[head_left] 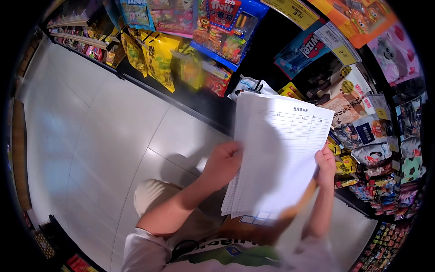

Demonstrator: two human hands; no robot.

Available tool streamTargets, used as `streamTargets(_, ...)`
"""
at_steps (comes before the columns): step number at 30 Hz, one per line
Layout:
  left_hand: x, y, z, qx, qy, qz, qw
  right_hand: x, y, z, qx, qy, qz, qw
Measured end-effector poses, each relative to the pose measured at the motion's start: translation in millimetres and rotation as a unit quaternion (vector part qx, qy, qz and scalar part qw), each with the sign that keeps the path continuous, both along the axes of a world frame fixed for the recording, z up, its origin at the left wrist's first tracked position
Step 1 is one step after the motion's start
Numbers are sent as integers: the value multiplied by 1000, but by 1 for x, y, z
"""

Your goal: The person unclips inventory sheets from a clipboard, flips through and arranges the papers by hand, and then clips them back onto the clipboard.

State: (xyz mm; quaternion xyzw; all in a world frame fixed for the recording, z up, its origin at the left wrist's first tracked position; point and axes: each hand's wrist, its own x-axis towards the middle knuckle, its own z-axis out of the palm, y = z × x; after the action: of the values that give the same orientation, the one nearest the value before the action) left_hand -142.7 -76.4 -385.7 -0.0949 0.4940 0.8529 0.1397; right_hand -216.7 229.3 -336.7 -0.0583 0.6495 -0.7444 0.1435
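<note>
A stack of white printed forms point(281, 154), ruled into a table with a heading at the top, is held up in front of my body. My left hand point(223, 162) pinches the stack's left edge between thumb and fingers. At the right edge, my right hand point(325, 164) grips the sheets, with the thumb near the border. A shadow falls across the middle of the top page. Behind the lower part of the papers lies a brown surface point(265, 229), mostly covered.
Hanging snack bags, including a blue candy bag point(228, 31) and yellow bags point(158, 61), line the shelf ahead. Price tags point(337, 41) and more packets point(371, 131) are at the right. Pale floor tiles point(104, 131) spread at the left.
</note>
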Motion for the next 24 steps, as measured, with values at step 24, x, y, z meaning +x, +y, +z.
streamTargets(24, -8, 6, 15, -77, 226, 29, 971, 5, -36, 16, 45, -46, -99, 993)
